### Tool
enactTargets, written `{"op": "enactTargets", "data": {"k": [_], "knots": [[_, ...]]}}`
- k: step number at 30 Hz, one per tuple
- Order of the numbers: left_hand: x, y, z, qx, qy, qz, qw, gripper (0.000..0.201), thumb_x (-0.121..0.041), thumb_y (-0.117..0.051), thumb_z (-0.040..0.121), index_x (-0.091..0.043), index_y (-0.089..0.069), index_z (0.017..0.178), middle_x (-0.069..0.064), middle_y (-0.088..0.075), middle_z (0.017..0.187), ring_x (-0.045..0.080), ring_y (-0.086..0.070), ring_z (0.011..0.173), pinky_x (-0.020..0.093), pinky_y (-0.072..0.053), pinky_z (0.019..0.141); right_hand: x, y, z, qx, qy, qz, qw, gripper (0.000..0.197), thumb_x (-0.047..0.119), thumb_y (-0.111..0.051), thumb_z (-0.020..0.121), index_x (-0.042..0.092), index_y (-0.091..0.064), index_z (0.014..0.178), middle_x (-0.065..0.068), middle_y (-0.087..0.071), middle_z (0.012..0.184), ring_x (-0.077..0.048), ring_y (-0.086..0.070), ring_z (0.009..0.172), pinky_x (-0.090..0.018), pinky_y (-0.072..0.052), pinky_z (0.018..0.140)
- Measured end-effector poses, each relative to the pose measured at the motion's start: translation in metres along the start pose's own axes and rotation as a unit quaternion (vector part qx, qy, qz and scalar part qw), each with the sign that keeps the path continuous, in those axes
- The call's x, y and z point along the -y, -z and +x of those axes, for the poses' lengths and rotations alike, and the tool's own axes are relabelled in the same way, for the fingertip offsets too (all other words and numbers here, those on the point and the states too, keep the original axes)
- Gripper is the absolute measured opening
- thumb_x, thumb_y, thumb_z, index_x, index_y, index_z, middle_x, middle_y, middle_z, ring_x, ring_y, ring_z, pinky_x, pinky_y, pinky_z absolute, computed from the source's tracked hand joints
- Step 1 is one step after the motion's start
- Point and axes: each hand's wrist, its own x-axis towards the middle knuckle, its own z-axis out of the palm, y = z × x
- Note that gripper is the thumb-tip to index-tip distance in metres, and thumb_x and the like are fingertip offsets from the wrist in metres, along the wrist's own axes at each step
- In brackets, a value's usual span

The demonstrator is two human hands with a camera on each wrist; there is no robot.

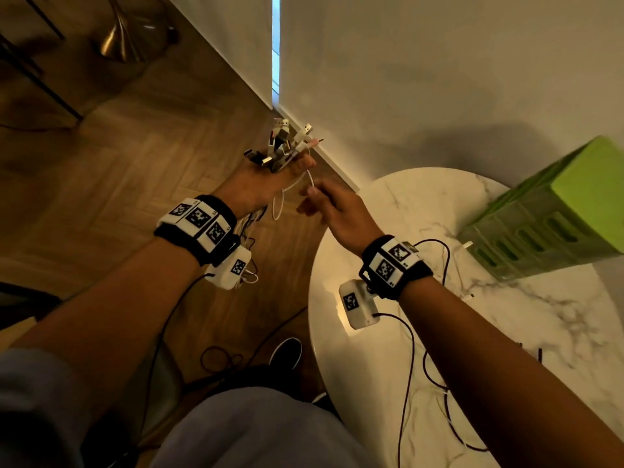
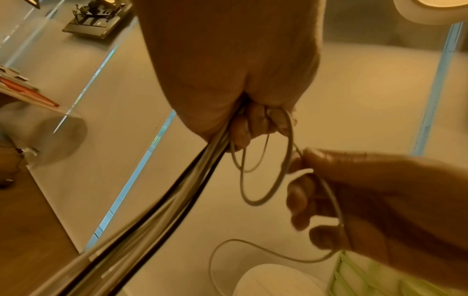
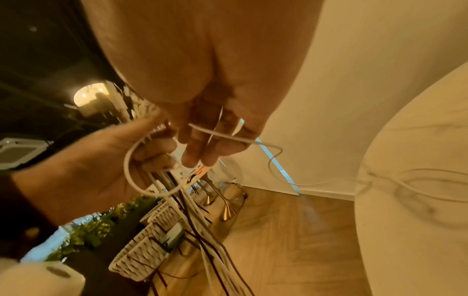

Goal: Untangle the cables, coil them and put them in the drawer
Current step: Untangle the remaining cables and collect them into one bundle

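Observation:
My left hand [image 1: 280, 170] is raised over the floor and grips a bundle of white and black cables [image 2: 164, 210]. Their plug ends [image 1: 283, 143] stick up above the fist, and the rest hangs down [image 3: 202, 240]. A thin white cable [image 1: 278, 204] loops out of that fist. My right hand [image 1: 312, 197], just to the right, pinches this cable [image 3: 228, 138] between thumb and fingers. From there it trails onto the round marble table [image 1: 422, 332]. The green plastic drawer unit [image 1: 557, 214] stands at the table's far right; I cannot tell whether a drawer is open.
More thin cables [image 1: 449, 275] lie on the marble table near the drawer unit. A wall runs behind the table. Wooden floor [image 1: 135, 163] lies to the left, with a brass stand base [image 1: 128, 42] far off. Wicker baskets [image 3: 144, 250] show in the right wrist view.

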Motion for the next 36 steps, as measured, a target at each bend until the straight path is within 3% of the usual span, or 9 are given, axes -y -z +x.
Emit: {"op": "enactTargets", "data": {"k": [3, 8, 10, 12, 17, 22, 27, 33, 36], "knots": [[-0.008, 0.007, -0.002, -0.021, 0.007, 0.016, 1.000, 0.028, -0.054, -0.045, 0.102, -0.040, -0.069, 0.106, -0.030, -0.058, 0.060, -0.006, -0.051, 0.056, 0.019, -0.045, 0.064, -0.012, -0.004, 0.004, -0.038, 0.036, -0.064, 0.997, 0.022, 0.023, -0.049, 0.105, 0.015, -0.069, 0.109, 0.011, -0.064, 0.096, -0.009, -0.060, 0.095, -0.022, -0.045, 0.086], [0.000, 0.022, 0.000, -0.067, 0.010, -0.056, 0.996, 0.041, -0.062, -0.042, 0.100, -0.030, -0.067, 0.100, -0.018, -0.042, 0.051, -0.001, -0.039, 0.047, 0.019, -0.037, 0.056, -0.021, 0.000, 0.008, -0.088, 0.019, 0.016, 0.996, 0.023, 0.020, -0.053, 0.103, 0.014, -0.070, 0.118, -0.004, -0.067, 0.108, -0.008, -0.063, 0.096, -0.018, -0.048, 0.089], [0.001, 0.026, -0.001, -0.053, 0.003, -0.101, 0.994, 0.043, -0.066, -0.043, 0.097, -0.030, -0.067, 0.095, -0.011, -0.034, 0.058, 0.007, -0.032, 0.049, 0.023, -0.033, 0.053, -0.028, -0.005, 0.004, -0.051, -0.020, 0.061, 0.997, 0.025, 0.016, -0.053, 0.103, 0.010, -0.069, 0.120, -0.005, -0.071, 0.107, -0.006, -0.067, 0.091, -0.022, -0.053, 0.088], [0.001, 0.027, -0.002, -0.036, -0.014, -0.138, 0.990, 0.042, -0.059, -0.041, 0.102, -0.028, -0.067, 0.093, -0.005, -0.029, 0.063, 0.010, -0.025, 0.051, 0.021, -0.030, 0.049, -0.045, -0.013, -0.003, 0.037, -0.052, -0.063, 0.996, 0.024, 0.020, -0.052, 0.103, 0.014, -0.072, 0.116, -0.005, -0.073, 0.106, -0.013, -0.067, 0.091, -0.028, -0.053, 0.085], [-0.003, 0.025, -0.006, -0.017, -0.022, -0.156, 0.987, 0.043, -0.051, -0.040, 0.106, -0.022, -0.067, 0.090, 0.001, -0.029, 0.066, 0.011, -0.023, 0.051, 0.023, -0.024, 0.048, -0.085, -0.029, -0.021, 0.203, -0.111, -0.307, 0.923, 0.036, 0.016, -0.048, 0.103, 0.016, -0.060, 0.137, -0.014, -0.064, 0.132, -0.032, -0.059, 0.122, -0.036, -0.045, 0.102], [0.003, 0.018, -0.009, 0.056, 0.011, -0.157, 0.986, 0.048, -0.052, -0.040, 0.106, -0.015, -0.067, 0.092, -0.002, -0.036, 0.067, 0.011, -0.027, 0.053, 0.025, -0.023, 0.050, -0.032, -0.005, 0.002, 0.050, -0.048, -0.087, 0.994, 0.043, 0.007, -0.053, 0.099, 0.016, -0.052, 0.141, -0.005, -0.064, 0.132, -0.023, -0.068, 0.104, -0.020, -0.050, 0.083], [0.003, 0.008, -0.010, 0.060, 0.028, -0.136, 0.988, 0.050, -0.054, -0.038, 0.105, -0.016, -0.068, 0.094, -0.006, -0.055, 0.072, 0.008, -0.042, 0.057, 0.021, -0.032, 0.052, 0.035, 0.006, 0.020, -0.031, 0.004, 0.095, 0.995, 0.022, 0.014, -0.055, 0.101, 0.015, -0.064, 0.121, 0.001, -0.068, 0.095, -0.013, -0.065, 0.072, -0.029, -0.051, 0.064], [-0.005, 0.021, 0.000, -0.051, 0.037, -0.164, 0.985, 0.050, -0.058, -0.038, 0.103, -0.022, -0.072, 0.096, -0.005, -0.069, 0.088, 0.007, -0.060, 0.074, 0.017, -0.042, 0.055, 0.026, 0.006, 0.006, -0.033, -0.028, 0.266, 0.963, 0.021, 0.006, -0.042, 0.096, 0.007, -0.062, 0.092, -0.007, -0.068, 0.089, -0.025, -0.064, 0.082, -0.032, -0.052, 0.074], [-0.004, 0.028, 0.004, -0.077, 0.025, -0.129, 0.988, 0.052, -0.062, -0.038, 0.102, -0.023, -0.072, 0.095, -0.007, -0.070, 0.092, 0.008, -0.061, 0.082, 0.021, -0.040, 0.056, 0.013, 0.004, -0.010, 0.014, -0.045, 0.160, 0.986, 0.043, 0.021, -0.039, 0.105, 0.000, -0.068, 0.082, -0.009, -0.075, 0.090, -0.026, -0.070, 0.090, -0.030, -0.053, 0.087]]}}
